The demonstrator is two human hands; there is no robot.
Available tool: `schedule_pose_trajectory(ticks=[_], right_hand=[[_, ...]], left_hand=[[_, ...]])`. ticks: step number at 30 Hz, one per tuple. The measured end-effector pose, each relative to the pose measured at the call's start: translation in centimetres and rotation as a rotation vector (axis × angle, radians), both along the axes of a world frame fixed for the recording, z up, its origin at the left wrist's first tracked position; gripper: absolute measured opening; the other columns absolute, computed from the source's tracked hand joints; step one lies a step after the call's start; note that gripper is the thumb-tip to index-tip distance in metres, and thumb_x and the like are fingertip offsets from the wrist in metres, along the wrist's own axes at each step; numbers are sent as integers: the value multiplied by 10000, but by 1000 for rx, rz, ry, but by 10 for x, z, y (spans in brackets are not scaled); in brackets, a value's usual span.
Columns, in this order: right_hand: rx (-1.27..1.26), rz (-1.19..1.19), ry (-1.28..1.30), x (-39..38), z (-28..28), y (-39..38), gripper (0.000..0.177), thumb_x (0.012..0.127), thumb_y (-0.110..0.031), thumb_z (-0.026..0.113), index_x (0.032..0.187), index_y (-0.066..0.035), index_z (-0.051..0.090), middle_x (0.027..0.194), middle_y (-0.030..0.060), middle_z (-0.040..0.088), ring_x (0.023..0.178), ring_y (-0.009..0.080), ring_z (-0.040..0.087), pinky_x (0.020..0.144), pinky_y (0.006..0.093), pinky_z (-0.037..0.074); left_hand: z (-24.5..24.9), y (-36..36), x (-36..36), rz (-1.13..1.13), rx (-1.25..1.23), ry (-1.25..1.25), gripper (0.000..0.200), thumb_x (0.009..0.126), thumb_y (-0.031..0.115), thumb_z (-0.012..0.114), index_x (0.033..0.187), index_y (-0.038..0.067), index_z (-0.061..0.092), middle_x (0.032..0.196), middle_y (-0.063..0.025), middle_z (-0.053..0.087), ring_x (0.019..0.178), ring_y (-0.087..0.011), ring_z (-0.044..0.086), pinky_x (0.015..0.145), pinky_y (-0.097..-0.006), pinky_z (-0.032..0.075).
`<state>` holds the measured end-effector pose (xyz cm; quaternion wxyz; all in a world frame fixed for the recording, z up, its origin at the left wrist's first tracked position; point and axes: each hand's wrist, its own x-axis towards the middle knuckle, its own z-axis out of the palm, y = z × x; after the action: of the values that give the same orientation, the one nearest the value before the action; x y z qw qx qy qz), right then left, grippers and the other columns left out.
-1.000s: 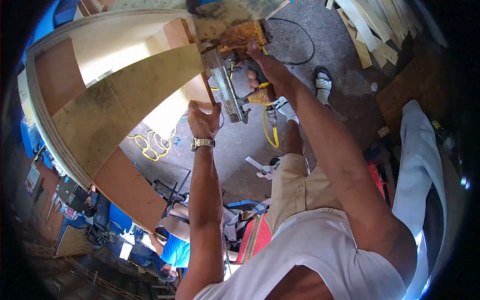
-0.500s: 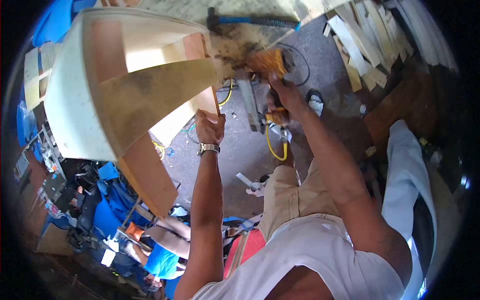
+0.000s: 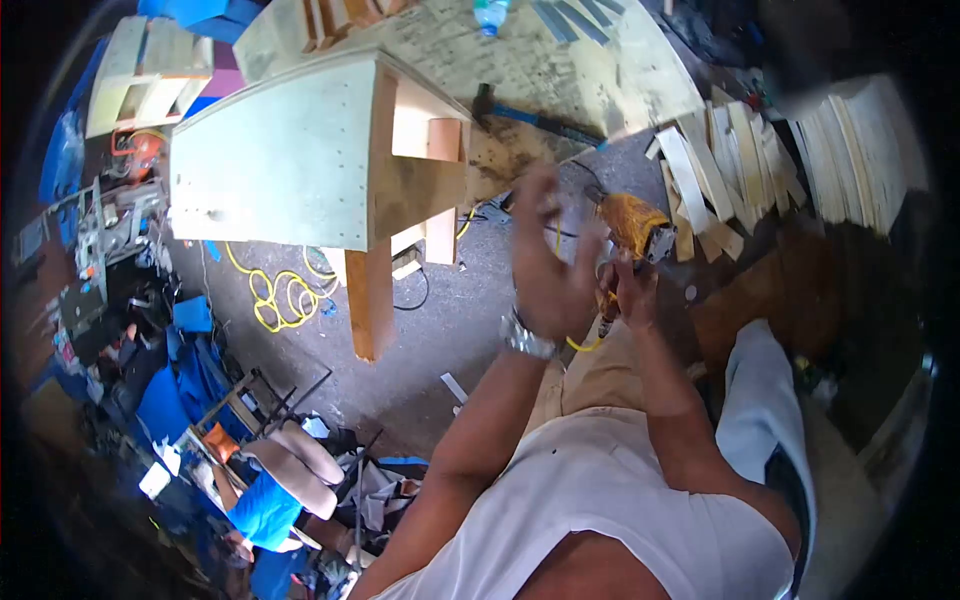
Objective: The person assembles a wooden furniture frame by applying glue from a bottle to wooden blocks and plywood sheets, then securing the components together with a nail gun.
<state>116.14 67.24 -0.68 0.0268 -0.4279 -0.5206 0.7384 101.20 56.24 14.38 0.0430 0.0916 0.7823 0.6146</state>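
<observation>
In clenched right hand (image 3: 634, 295), orange nail gun (image 3: 630, 220), any lettering illegible; left hand (image 3: 551, 280) spread.

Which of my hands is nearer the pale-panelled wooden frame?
Your left. The left hand is raised just right of the wooden frame in view; the right hand is farther right, gripping the orange nail gun.

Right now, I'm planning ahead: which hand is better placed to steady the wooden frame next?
Probably the left hand: it is nearer the wooden frame and appears empty, while the right hand grips the orange tool.
</observation>
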Motion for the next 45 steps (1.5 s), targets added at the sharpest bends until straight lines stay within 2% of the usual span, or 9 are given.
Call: schedule_pose_trajectory(ticks=[5, 8, 12, 17, 22, 25, 33, 35, 45], right_hand=[[59, 116, 155, -26, 12, 61, 398, 964, -342, 605, 718, -33, 560, 567, 27, 546, 471, 134, 545, 463, 316, 430], [98, 196, 160, -43, 50, 114, 391, 966, -339, 601, 719, -40, 550, 564, 24, 536, 479, 140, 546, 459, 317, 426], [229, 276, 172, -36, 67, 164, 374, 999, -386, 527, 823, -56, 523, 594, 27, 520, 537, 153, 545, 531, 314, 442], [90, 162, 84, -27, 52, 202, 332, 999, -384, 538, 882, -74, 517, 633, 31, 515, 566, 144, 512, 580, 318, 450], [35, 150, 146, -51, 74, 204, 345, 987, -394, 566, 888, -68, 520, 640, 19, 507, 554, 127, 507, 545, 304, 444], [82, 162, 209, -71, 95, 187, 379, 980, -419, 574, 855, -66, 515, 641, 18, 506, 550, 125, 509, 538, 300, 442], [223, 243, 285, -88, 143, 137, 357, 984, -383, 568, 858, -53, 517, 633, 32, 535, 550, 142, 541, 556, 310, 464], [564, 441, 294, -74, 132, 138, 347, 980, -379, 575, 890, -52, 501, 639, 41, 518, 571, 159, 543, 564, 322, 469], [536, 686, 93, -88, 132, 123, 315, 954, -318, 583, 910, -11, 527, 637, 50, 549, 581, 161, 561, 608, 316, 488]], left_hand=[[-34, 44, -159, 884, 111, -520, 750, 908, 392, 676, 1316, -171, 396, 1295, -285, 504, 1171, -292, 519, 989, -401, 434], [-94, 48, -226, 938, -115, -108, 769, 814, 390, 765, 1247, -165, 454, 1187, -310, 602, 1096, -418, 599, 940, -413, 487], [-136, 8, -249, 912, 281, -105, 168, 799, 48, 664, 941, -33, 625, 953, -119, 702, 813, -254, 675, 751, -398, 550], [-33, -25, -206, 848, 282, -262, 264, 784, 70, 642, 978, -101, 586, 944, -182, 621, 793, -343, 654, 564, -478, 604], [92, -103, -248, 842, 442, -311, 380, 842, 53, 579, 1137, -158, 467, 1130, -294, 545, 984, -491, 622, 779, -594, 610], [113, -155, -259, 595, 723, -274, 319, 889, 99, 516, 1114, -124, 482, 1149, -264, 563, 1061, -441, 603, 856, -594, 580], [6, -208, -290, 409, 1121, -196, 148, 845, 98, 563, 976, 31, 578, 1132, -152, 636, 1079, -348, 618, 928, -555, 537], [-21, -208, -292, 399, 1176, -243, 173, 825, 107, 588, 981, 34, 595, 1121, -144, 653, 1083, -343, 619, 928, -554, 530], [-89, -256, -255, 412, 1229, -407, 176, 763, 170, 727, 890, 98, 629, 935, -70, 672, 934, -265, 639, 787, -410, 535]])
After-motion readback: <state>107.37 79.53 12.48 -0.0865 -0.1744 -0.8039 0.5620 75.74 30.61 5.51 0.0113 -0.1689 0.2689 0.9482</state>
